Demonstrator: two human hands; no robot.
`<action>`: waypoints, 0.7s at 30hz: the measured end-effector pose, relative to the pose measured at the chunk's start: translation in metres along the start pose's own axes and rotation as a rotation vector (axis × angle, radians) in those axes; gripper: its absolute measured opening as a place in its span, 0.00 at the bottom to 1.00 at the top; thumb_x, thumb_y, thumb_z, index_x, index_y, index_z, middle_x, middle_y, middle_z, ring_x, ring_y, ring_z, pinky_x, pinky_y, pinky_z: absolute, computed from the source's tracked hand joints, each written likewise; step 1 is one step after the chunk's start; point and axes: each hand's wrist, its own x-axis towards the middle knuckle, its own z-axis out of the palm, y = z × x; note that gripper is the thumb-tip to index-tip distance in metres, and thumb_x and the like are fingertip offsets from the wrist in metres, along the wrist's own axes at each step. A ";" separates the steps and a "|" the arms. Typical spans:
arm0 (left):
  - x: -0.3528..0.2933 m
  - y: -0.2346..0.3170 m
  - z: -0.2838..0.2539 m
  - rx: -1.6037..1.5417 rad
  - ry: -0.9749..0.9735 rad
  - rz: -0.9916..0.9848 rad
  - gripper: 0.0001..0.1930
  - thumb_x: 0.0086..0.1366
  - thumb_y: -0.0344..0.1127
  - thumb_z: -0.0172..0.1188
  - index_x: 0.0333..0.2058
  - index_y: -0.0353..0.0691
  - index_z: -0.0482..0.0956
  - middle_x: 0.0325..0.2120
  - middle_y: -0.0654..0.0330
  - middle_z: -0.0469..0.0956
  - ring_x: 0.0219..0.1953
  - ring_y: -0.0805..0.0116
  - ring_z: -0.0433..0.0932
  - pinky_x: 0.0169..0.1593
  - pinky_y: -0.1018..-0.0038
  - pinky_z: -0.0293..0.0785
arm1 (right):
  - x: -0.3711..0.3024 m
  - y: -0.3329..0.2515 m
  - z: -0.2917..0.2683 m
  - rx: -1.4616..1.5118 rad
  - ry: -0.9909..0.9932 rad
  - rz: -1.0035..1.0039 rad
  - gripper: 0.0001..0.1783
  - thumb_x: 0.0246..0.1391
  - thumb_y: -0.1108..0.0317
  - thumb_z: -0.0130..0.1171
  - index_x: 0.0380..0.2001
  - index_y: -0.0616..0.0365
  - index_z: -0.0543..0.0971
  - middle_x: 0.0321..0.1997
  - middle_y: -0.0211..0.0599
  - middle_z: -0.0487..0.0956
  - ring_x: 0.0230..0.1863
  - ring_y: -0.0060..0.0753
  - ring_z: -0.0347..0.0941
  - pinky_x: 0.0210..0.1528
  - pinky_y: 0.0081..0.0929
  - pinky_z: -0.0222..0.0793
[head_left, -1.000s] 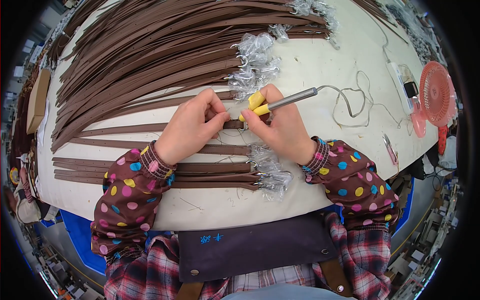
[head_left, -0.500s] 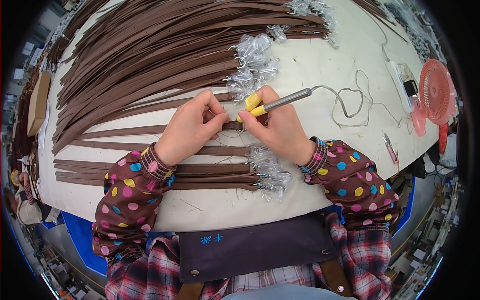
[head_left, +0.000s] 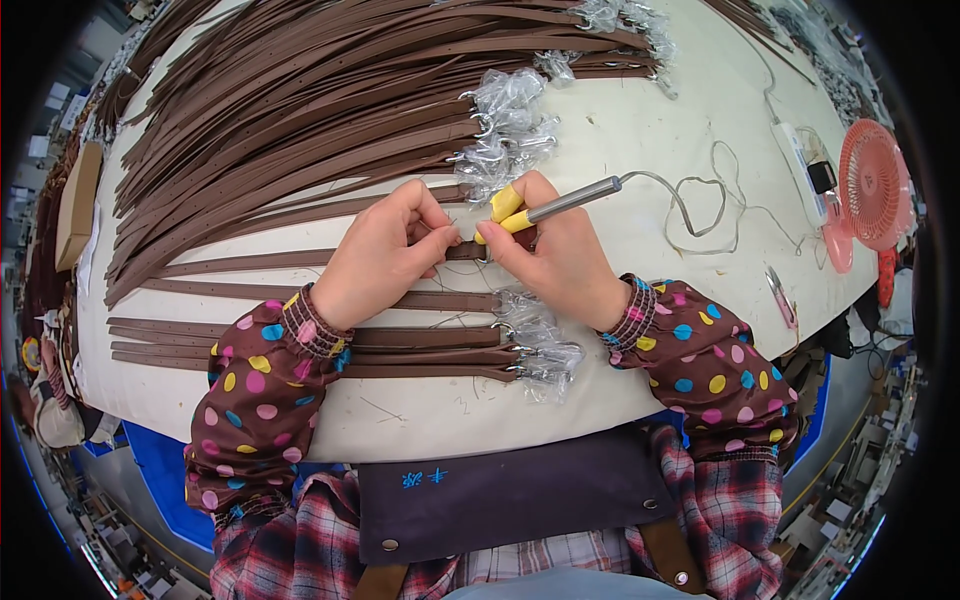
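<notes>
In my right hand [head_left: 565, 250] is a slim corded electric pen [head_left: 570, 202], grey-bodied with a yellow grip, like a soldering iron. Its tip end points down-left and is hidden by my fingers. Close beside it, my left hand [head_left: 385, 255] is closed, thumb against fingers, over a brown strap [head_left: 250, 262]. What that pinch holds is too small to make out; fine dark threads [head_left: 462, 272] lie around the fingertips. The strap's end, with a metal ring, sits between my two hands. More brown straps [head_left: 430, 340] lie just below, their metal hardware wrapped in clear plastic [head_left: 545, 360].
A large pile of brown straps [head_left: 300, 110] with plastic-wrapped ends [head_left: 510, 110] covers the far left of the white table [head_left: 640, 150]. At right are the pen's cord [head_left: 690, 225], a white power strip [head_left: 800, 170], a pink fan [head_left: 875, 185] and small snips [head_left: 780, 295].
</notes>
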 end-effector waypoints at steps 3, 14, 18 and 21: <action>0.000 0.002 0.000 -0.007 -0.002 -0.007 0.08 0.62 0.29 0.56 0.30 0.35 0.66 0.22 0.65 0.72 0.23 0.81 0.71 0.26 0.82 0.72 | 0.000 -0.001 -0.001 -0.008 -0.002 -0.002 0.14 0.50 0.68 0.61 0.32 0.60 0.65 0.21 0.38 0.74 0.19 0.32 0.72 0.21 0.25 0.65; -0.001 0.003 -0.003 -0.105 0.005 -0.064 0.08 0.61 0.31 0.57 0.31 0.36 0.67 0.25 0.65 0.72 0.26 0.80 0.73 0.27 0.81 0.72 | -0.001 -0.002 -0.002 -0.006 0.008 -0.013 0.13 0.51 0.68 0.61 0.32 0.59 0.66 0.21 0.38 0.74 0.19 0.30 0.72 0.21 0.24 0.65; -0.007 0.000 -0.008 0.617 0.070 0.339 0.11 0.56 0.34 0.62 0.32 0.40 0.69 0.28 0.63 0.73 0.28 0.71 0.75 0.28 0.75 0.72 | -0.002 -0.003 -0.006 0.001 0.055 -0.060 0.13 0.50 0.69 0.61 0.33 0.60 0.67 0.23 0.35 0.74 0.19 0.28 0.71 0.21 0.23 0.64; -0.011 0.003 -0.007 0.818 0.120 0.467 0.12 0.53 0.36 0.64 0.32 0.42 0.70 0.29 0.63 0.74 0.30 0.65 0.75 0.29 0.72 0.72 | -0.002 -0.005 -0.012 -0.029 0.094 -0.156 0.12 0.50 0.69 0.61 0.32 0.60 0.68 0.25 0.35 0.73 0.22 0.26 0.70 0.23 0.22 0.64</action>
